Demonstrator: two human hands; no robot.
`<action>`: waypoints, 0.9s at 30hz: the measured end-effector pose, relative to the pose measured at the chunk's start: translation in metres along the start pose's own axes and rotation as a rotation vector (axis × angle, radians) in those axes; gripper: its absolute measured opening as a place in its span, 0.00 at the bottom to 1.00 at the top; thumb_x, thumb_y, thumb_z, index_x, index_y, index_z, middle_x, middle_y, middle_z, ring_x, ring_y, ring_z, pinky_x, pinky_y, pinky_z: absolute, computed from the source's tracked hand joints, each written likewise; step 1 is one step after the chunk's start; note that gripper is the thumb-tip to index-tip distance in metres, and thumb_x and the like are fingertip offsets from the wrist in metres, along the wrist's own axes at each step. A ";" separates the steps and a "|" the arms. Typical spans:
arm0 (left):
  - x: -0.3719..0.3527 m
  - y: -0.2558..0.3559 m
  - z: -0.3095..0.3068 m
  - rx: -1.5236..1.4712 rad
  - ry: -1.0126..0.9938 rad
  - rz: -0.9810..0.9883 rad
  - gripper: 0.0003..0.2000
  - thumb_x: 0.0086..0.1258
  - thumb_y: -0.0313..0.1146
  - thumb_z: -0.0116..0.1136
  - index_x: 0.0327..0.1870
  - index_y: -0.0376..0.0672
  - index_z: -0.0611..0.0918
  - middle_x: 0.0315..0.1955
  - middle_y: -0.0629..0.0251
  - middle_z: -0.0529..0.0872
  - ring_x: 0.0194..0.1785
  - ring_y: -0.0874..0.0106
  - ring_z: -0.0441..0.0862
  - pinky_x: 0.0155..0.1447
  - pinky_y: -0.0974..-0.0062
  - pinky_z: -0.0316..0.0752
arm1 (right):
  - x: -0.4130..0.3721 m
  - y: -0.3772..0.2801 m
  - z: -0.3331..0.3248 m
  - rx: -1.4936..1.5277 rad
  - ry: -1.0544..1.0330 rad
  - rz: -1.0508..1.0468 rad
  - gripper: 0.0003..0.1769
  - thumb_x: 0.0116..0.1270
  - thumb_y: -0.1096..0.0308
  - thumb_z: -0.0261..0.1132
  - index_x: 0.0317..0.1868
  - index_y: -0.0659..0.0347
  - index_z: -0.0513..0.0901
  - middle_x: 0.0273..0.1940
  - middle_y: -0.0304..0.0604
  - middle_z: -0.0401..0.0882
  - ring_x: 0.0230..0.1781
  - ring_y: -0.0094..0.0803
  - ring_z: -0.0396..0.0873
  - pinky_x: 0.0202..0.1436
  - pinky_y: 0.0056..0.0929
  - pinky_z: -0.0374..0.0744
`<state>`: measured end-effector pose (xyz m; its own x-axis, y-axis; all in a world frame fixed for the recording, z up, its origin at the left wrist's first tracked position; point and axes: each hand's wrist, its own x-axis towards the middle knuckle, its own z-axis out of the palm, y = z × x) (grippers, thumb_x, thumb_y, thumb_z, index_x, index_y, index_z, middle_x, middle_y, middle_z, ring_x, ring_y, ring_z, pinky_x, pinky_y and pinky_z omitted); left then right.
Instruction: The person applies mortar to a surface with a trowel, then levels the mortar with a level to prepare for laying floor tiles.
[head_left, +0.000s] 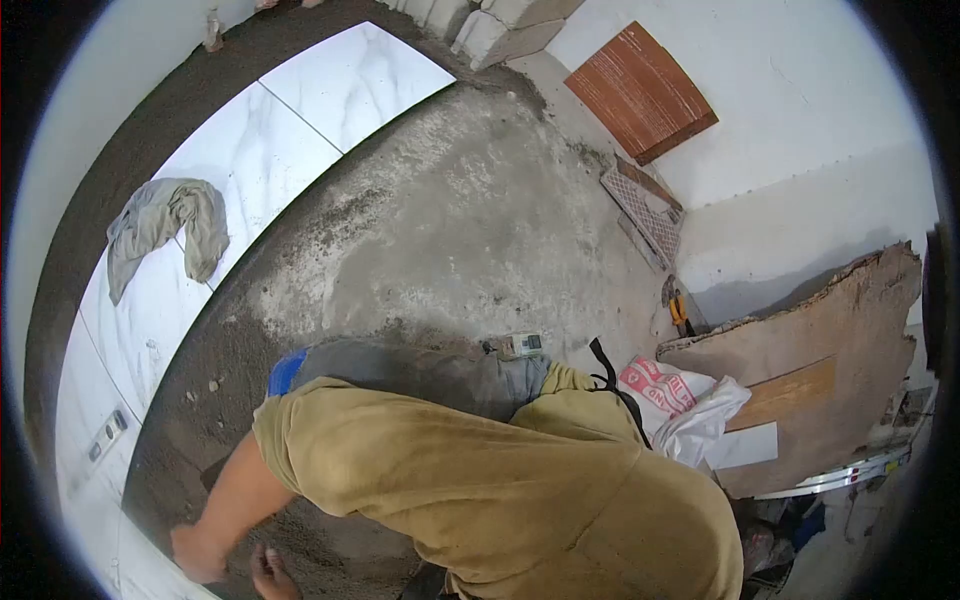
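Observation:
My right hand (pixel 200 555) reaches down at the lower left, beside the edge of the white marbled tiles (pixel 270 135). Its fingers look curled in, and whatever they may hold is hidden. Close by, at the bottom edge, part of my left hand (pixel 272 577) shows over dark, sandy mortar (pixel 310 545), its fingers apart with nothing seen in them. A small grey device with a pale window (pixel 107 435) lies on a tile past my right hand. Farther along the row, a crumpled grey cloth (pixel 170 230) is draped across the tiles.
Rough concrete floor (pixel 440 220) lies beside the tile row. A small boxy device (pixel 525 345) and a white bag with red print (pixel 675 395) are near my leg. A broken board (pixel 800 370), yellow-handled tool (pixel 679 312), brown panel (pixel 640 95) and blocks (pixel 500 30) line the wall side.

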<state>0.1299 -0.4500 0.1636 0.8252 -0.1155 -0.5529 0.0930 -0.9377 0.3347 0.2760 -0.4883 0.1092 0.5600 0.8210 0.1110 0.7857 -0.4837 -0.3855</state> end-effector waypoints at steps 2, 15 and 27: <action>0.000 0.011 0.022 -0.150 -0.068 -0.112 0.21 0.75 0.38 0.56 0.63 0.34 0.78 0.65 0.46 0.77 0.66 0.54 0.75 0.69 0.57 0.67 | 0.000 -0.002 0.009 0.014 0.031 -0.091 0.18 0.57 0.52 0.68 0.39 0.55 0.91 0.43 0.50 0.88 0.43 0.45 0.86 0.42 0.52 0.80; 0.048 0.022 0.068 -0.146 -0.071 0.401 0.16 0.72 0.29 0.58 0.58 0.35 0.79 0.48 0.45 0.85 0.50 0.54 0.83 0.57 0.63 0.76 | -0.001 0.002 0.008 0.159 0.055 -0.071 0.20 0.52 0.56 0.72 0.39 0.63 0.89 0.48 0.60 0.83 0.46 0.50 0.85 0.46 0.48 0.83; 0.021 0.026 0.045 -0.092 -0.051 0.369 0.20 0.69 0.36 0.61 0.59 0.37 0.80 0.52 0.47 0.83 0.57 0.48 0.79 0.62 0.57 0.72 | -0.022 0.003 -0.019 0.156 0.166 0.001 0.17 0.52 0.61 0.73 0.36 0.67 0.88 0.45 0.64 0.81 0.39 0.51 0.85 0.39 0.46 0.83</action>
<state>0.1243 -0.4912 0.1258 0.7840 -0.4582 -0.4187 -0.1535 -0.7968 0.5845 0.2714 -0.5135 0.1234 0.6060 0.7536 0.2546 0.7425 -0.4212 -0.5209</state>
